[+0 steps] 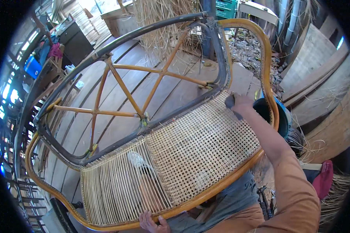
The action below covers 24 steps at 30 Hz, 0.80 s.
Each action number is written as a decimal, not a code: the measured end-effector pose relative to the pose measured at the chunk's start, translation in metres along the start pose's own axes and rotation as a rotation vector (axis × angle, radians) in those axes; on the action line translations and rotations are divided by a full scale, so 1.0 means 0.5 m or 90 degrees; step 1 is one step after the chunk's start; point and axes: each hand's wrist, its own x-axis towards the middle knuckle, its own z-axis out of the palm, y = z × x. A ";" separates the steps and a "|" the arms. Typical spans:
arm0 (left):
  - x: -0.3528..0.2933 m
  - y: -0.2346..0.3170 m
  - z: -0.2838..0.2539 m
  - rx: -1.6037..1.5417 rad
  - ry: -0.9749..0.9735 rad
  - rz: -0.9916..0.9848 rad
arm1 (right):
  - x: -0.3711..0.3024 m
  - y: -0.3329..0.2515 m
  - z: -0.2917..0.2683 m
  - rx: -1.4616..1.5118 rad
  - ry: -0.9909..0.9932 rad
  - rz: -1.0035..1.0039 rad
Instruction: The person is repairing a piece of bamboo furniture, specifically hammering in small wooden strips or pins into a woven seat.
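Note:
A rattan bench frame lies across my lap, its seat partly filled with open cane webbing. On the right section the strands cross in a tight grid; on the left section they run mostly one way, with my leg showing through the gaps. My right hand is at the far right corner of the webbing, closed round a dark, rounded object whose kind I cannot make out. At the near rail, my left hand grips the edge with its fingers over the top.
The bench back, with crossed rattan poles, extends away over a plank floor. A dark bucket and coiled strands stand at right, near curved wooden sheets. Dry fibre bundles hang by a post.

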 end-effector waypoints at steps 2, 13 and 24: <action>0.009 0.015 -0.007 0.008 0.040 0.012 | -0.097 -0.049 0.025 -0.042 0.084 -0.016; -0.047 0.037 -0.011 -0.013 0.056 0.006 | -0.509 -0.237 -0.162 0.601 -0.250 -0.255; -0.081 0.050 -0.039 -0.008 -0.122 0.047 | -0.537 0.503 0.009 0.478 0.113 0.414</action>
